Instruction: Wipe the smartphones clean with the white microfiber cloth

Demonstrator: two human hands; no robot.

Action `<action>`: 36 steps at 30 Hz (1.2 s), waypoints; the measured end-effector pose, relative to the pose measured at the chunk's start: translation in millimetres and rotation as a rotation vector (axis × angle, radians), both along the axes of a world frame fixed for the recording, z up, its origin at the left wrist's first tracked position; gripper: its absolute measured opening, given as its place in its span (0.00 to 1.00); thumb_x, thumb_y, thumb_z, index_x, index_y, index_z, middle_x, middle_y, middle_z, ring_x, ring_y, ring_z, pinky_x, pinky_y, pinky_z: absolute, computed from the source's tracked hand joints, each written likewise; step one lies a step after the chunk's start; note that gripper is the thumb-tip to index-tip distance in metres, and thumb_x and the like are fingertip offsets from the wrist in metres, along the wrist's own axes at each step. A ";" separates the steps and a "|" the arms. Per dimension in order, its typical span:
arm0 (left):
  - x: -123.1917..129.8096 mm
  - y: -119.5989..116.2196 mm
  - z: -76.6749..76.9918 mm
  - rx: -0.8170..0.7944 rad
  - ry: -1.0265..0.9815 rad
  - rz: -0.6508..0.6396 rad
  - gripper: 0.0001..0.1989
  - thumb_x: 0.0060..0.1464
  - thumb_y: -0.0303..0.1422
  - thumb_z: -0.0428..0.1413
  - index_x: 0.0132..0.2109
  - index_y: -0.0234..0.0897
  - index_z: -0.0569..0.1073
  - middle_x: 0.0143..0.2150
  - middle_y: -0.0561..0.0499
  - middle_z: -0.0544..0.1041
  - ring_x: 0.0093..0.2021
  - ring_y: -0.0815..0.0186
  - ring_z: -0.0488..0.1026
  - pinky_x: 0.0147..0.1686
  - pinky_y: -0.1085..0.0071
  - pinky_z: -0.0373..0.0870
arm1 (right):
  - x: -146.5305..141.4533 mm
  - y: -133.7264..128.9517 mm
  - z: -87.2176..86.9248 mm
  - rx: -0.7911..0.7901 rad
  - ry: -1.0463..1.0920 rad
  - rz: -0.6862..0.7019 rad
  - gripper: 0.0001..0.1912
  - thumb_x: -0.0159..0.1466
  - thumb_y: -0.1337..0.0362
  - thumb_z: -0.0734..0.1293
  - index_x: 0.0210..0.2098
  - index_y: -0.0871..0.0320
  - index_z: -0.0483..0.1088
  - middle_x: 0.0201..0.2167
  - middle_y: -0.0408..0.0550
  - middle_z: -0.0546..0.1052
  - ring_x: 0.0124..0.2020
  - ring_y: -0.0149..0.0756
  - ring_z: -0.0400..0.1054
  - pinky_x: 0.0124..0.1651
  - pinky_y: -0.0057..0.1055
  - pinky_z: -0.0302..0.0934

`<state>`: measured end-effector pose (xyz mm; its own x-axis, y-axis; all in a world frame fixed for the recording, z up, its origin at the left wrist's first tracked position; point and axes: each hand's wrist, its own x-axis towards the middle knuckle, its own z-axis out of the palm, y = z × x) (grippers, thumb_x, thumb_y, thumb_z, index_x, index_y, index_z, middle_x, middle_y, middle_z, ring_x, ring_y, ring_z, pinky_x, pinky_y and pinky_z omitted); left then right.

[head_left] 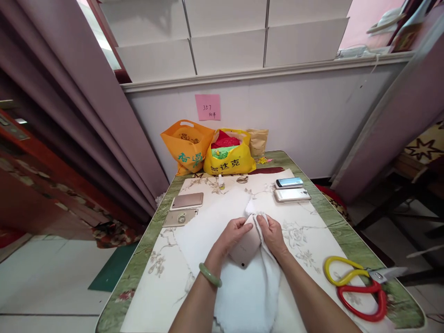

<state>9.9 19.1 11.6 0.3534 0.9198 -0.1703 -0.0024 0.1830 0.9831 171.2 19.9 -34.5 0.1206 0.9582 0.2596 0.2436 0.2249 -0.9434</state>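
The left hand [233,235] and cloth [248,298] hide parts of the phone [243,252]; the bottom edge cuts off the counter [130,277].

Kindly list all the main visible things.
Held phone: one, pale, centre
Cloth: count unclear, whitish, under phone
Left phones: two, goldish, table left
Right phones: two, bluish, silvery, table right
Scissors: one, yellow-red, near right
Bags: two, orange, yellow, table back
Pouch: one, tan, beside bags
Bottle: one, whitish, before bags
Note: one, pink, wall
Curtains: two, purple, both sides
Table: one, greenish, centre
Bangle: one, green, left wrist
Left hand: one, on phone
Right hand: one, on cloth
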 end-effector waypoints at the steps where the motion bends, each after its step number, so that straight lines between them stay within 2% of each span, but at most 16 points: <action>1: 3.5 -0.3 -5.6 -0.016 -0.032 0.025 0.20 0.47 0.49 0.60 0.30 0.34 0.73 0.23 0.54 0.69 0.22 0.71 0.61 0.23 0.74 0.54 | -0.6 0.4 -0.7 -0.002 -0.009 -0.005 0.21 0.65 0.47 0.58 0.25 0.57 0.62 0.21 0.38 0.61 0.25 0.30 0.55 0.29 0.26 0.52; 5: 7.3 0.3 -21.9 -0.074 -0.093 0.112 0.20 0.45 0.49 0.61 0.29 0.34 0.72 0.23 0.55 0.69 0.22 0.72 0.61 0.24 0.74 0.55 | -3.0 2.3 -3.4 -0.010 -0.063 -0.042 0.22 0.66 0.47 0.57 0.24 0.56 0.60 0.20 0.38 0.61 0.24 0.30 0.55 0.29 0.27 0.52; 8: 8.3 2.4 -27.8 -0.052 -0.073 0.190 0.20 0.44 0.48 0.62 0.26 0.34 0.70 0.21 0.57 0.65 0.21 0.73 0.58 0.23 0.75 0.53 | -5.2 3.0 -4.4 -0.029 -0.104 -0.093 0.23 0.66 0.46 0.55 0.24 0.56 0.60 0.19 0.38 0.62 0.23 0.30 0.56 0.29 0.27 0.52; 11: 13.7 5.3 -31.6 -0.032 -0.103 0.323 0.20 0.43 0.48 0.62 0.24 0.34 0.68 0.20 0.58 0.63 0.22 0.74 0.57 0.23 0.75 0.53 | -7.9 2.2 -4.0 -0.051 -0.167 -0.123 0.23 0.67 0.45 0.54 0.25 0.55 0.60 0.19 0.39 0.64 0.23 0.32 0.58 0.29 0.28 0.51; 15: 23.9 9.6 -35.0 -0.043 -0.172 0.521 0.20 0.43 0.49 0.62 0.28 0.35 0.69 0.22 0.57 0.67 0.23 0.72 0.61 0.24 0.75 0.58 | -11.0 0.2 -1.5 -0.053 -0.285 -0.048 0.24 0.68 0.46 0.52 0.25 0.55 0.62 0.18 0.40 0.64 0.22 0.33 0.57 0.28 0.28 0.49; 18: 28.0 13.1 -34.7 -0.109 -0.256 0.726 0.21 0.41 0.50 0.62 0.31 0.35 0.70 0.23 0.55 0.70 0.24 0.70 0.66 0.26 0.73 0.62 | -12.0 -0.9 1.4 -0.039 -0.344 0.017 0.24 0.68 0.47 0.52 0.24 0.54 0.62 0.17 0.40 0.63 0.21 0.32 0.56 0.27 0.28 0.48; 21: 28.0 16.3 -32.1 -0.192 -0.316 0.939 0.22 0.44 0.50 0.59 0.35 0.34 0.71 0.25 0.54 0.72 0.25 0.67 0.69 0.28 0.70 0.65 | -12.4 -2.8 4.5 -0.017 -0.363 0.093 0.23 0.67 0.48 0.53 0.23 0.54 0.62 0.17 0.39 0.63 0.21 0.32 0.55 0.27 0.27 0.48; 23: 26.9 17.2 -30.5 -0.222 -0.319 1.013 0.22 0.46 0.50 0.57 0.37 0.34 0.71 0.26 0.53 0.73 0.25 0.66 0.71 0.28 0.69 0.66 | -12.6 -4.5 5.6 -0.012 -0.360 0.134 0.23 0.67 0.48 0.54 0.23 0.54 0.62 0.17 0.39 0.63 0.21 0.31 0.56 0.27 0.27 0.48; 25: 25.3 16.8 -29.9 -0.202 -0.305 1.005 0.21 0.46 0.50 0.57 0.37 0.34 0.71 0.26 0.53 0.73 0.26 0.66 0.71 0.28 0.69 0.66 | -12.5 -5.8 5.2 -0.018 -0.348 0.147 0.22 0.67 0.48 0.55 0.23 0.54 0.62 0.18 0.39 0.64 0.21 0.31 0.57 0.28 0.27 0.49; 28: 22.3 14.7 -31.1 -0.135 -0.293 0.909 0.22 0.44 0.49 0.60 0.37 0.34 0.71 0.28 0.53 0.74 0.27 0.67 0.70 0.29 0.70 0.66 | -11.6 -6.1 2.0 -0.028 -0.301 0.128 0.22 0.67 0.48 0.55 0.23 0.55 0.62 0.18 0.39 0.65 0.22 0.31 0.57 0.28 0.27 0.50; 32: 18.5 10.8 -33.7 -0.083 -0.277 0.700 0.23 0.44 0.50 0.60 0.38 0.34 0.72 0.28 0.53 0.73 0.26 0.69 0.68 0.28 0.72 0.64 | -10.6 -4.7 -2.6 -0.041 -0.209 0.120 0.22 0.66 0.48 0.56 0.25 0.56 0.65 0.20 0.40 0.67 0.23 0.31 0.59 0.29 0.27 0.52; 36: 15.5 5.5 -32.0 -0.037 -0.201 0.475 0.20 0.45 0.48 0.61 0.35 0.33 0.73 0.26 0.53 0.73 0.25 0.71 0.65 0.26 0.74 0.62 | -10.7 -4.8 -2.7 -0.084 -0.114 0.098 0.22 0.66 0.47 0.56 0.26 0.56 0.64 0.21 0.41 0.67 0.25 0.33 0.59 0.30 0.28 0.53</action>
<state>25.4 24.6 -20.4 -0.0731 0.9814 -0.1778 -0.2820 0.1506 0.9475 160.4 15.1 -37.2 0.0001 0.9828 0.1845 0.3308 0.1741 -0.9275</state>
